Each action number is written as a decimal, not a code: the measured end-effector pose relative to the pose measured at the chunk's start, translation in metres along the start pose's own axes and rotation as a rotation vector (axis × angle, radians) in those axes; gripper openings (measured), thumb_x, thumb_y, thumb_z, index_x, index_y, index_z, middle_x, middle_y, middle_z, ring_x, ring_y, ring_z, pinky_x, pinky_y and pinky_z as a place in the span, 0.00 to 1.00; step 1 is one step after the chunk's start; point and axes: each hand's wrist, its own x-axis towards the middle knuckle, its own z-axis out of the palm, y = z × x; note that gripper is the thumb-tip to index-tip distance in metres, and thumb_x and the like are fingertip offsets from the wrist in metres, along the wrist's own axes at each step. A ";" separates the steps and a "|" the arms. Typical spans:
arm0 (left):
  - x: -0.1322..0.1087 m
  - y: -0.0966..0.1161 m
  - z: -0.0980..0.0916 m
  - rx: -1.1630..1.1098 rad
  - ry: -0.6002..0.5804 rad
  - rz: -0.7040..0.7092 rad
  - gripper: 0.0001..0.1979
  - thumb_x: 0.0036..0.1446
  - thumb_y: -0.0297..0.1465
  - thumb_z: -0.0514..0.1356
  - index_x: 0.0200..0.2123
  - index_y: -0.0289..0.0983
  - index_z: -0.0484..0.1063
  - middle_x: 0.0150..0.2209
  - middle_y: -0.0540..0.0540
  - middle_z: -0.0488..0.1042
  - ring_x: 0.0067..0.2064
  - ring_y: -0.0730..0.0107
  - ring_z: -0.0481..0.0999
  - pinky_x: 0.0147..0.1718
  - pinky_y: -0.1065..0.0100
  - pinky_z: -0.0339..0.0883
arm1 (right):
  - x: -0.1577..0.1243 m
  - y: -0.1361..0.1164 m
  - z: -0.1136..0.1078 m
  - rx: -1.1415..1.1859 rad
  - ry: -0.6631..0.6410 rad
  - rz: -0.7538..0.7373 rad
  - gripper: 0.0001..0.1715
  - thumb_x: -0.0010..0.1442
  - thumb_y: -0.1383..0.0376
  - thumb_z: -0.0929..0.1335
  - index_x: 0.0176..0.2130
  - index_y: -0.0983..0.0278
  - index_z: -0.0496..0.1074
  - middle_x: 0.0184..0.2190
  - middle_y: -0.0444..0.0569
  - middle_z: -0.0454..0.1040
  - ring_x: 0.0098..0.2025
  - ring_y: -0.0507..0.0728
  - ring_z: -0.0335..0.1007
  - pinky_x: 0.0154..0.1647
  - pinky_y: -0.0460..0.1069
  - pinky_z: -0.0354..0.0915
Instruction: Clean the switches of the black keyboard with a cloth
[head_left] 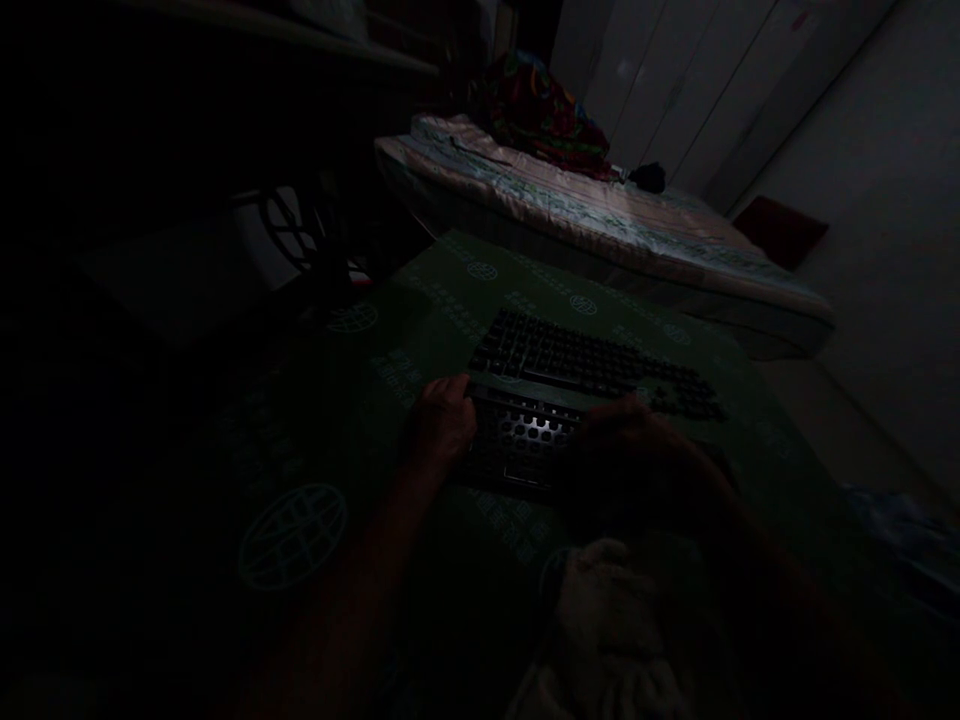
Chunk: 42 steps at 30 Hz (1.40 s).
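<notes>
A black keyboard base [517, 435] with its keycaps off lies near the middle of the green covering, showing rows of round key seats and a bright glint. My left hand [444, 425] is closed round its left end, thumb and fingers at the edge. Over the right part of the base is my right hand [630, 440], fingers bent and drawn together; deep shadow hides what they hold, if anything. Just beyond the base, loose black keycaps [577, 355] are laid out in keyboard order. Nearer to me is a crumpled pale cloth [611, 620].
The green printed covering [296, 540] spreads under everything. Past its far edge stands a bed [600, 220] with a dark red patterned blanket [547, 120]. At the left, a dark wheel-like shape [289, 230] is partly visible. The room is very dim.
</notes>
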 end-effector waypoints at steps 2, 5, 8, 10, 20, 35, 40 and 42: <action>0.000 0.000 0.000 0.003 0.003 0.005 0.16 0.55 0.27 0.47 0.45 0.33 0.68 0.44 0.40 0.73 0.47 0.59 0.69 0.49 0.60 0.63 | 0.002 -0.005 0.011 0.014 -0.076 -0.007 0.09 0.42 0.62 0.71 0.24 0.67 0.76 0.23 0.46 0.75 0.27 0.53 0.70 0.28 0.46 0.64; 0.000 0.001 -0.001 0.014 -0.002 0.007 0.16 0.55 0.27 0.47 0.45 0.33 0.67 0.43 0.40 0.73 0.46 0.59 0.70 0.48 0.60 0.63 | 0.006 -0.006 0.019 -0.019 -0.141 -0.005 0.08 0.43 0.63 0.70 0.25 0.67 0.76 0.23 0.45 0.75 0.25 0.52 0.69 0.27 0.45 0.63; 0.000 0.002 -0.002 0.013 -0.009 0.001 0.17 0.54 0.26 0.48 0.45 0.32 0.68 0.42 0.39 0.73 0.46 0.58 0.69 0.48 0.60 0.63 | 0.012 -0.001 0.011 -0.059 -0.124 0.000 0.08 0.42 0.63 0.71 0.24 0.67 0.76 0.22 0.45 0.75 0.24 0.52 0.69 0.26 0.45 0.63; -0.001 0.002 -0.003 0.013 -0.005 -0.005 0.16 0.54 0.26 0.48 0.45 0.32 0.68 0.43 0.39 0.73 0.46 0.58 0.69 0.48 0.60 0.63 | 0.017 0.003 0.004 -0.055 -0.088 -0.005 0.09 0.41 0.62 0.71 0.23 0.67 0.76 0.21 0.45 0.75 0.24 0.52 0.69 0.27 0.45 0.63; -0.002 0.002 -0.002 0.018 0.014 0.003 0.15 0.54 0.26 0.48 0.44 0.35 0.68 0.42 0.43 0.74 0.46 0.61 0.69 0.48 0.62 0.64 | 0.023 0.012 -0.023 -0.034 0.053 0.094 0.12 0.35 0.62 0.74 0.22 0.67 0.76 0.22 0.46 0.75 0.24 0.53 0.69 0.27 0.46 0.63; -0.001 -0.001 0.001 0.012 0.027 0.017 0.15 0.54 0.26 0.49 0.44 0.33 0.68 0.43 0.41 0.73 0.46 0.60 0.69 0.48 0.62 0.64 | 0.014 -0.019 0.031 -0.048 -0.130 0.023 0.07 0.43 0.65 0.71 0.24 0.68 0.76 0.21 0.44 0.73 0.23 0.50 0.66 0.26 0.45 0.60; -0.001 0.000 -0.001 0.009 0.018 0.021 0.16 0.55 0.26 0.48 0.45 0.32 0.68 0.42 0.39 0.73 0.46 0.59 0.69 0.48 0.61 0.63 | 0.028 -0.006 0.011 -0.093 -0.116 -0.035 0.09 0.42 0.63 0.72 0.23 0.68 0.76 0.23 0.46 0.75 0.25 0.52 0.68 0.28 0.46 0.62; -0.002 0.001 -0.002 0.009 0.009 0.007 0.16 0.54 0.26 0.48 0.45 0.32 0.68 0.42 0.40 0.73 0.46 0.60 0.69 0.48 0.61 0.64 | 0.035 0.003 0.002 -0.076 -0.083 -0.025 0.10 0.40 0.62 0.73 0.23 0.68 0.76 0.23 0.46 0.75 0.26 0.52 0.68 0.29 0.46 0.62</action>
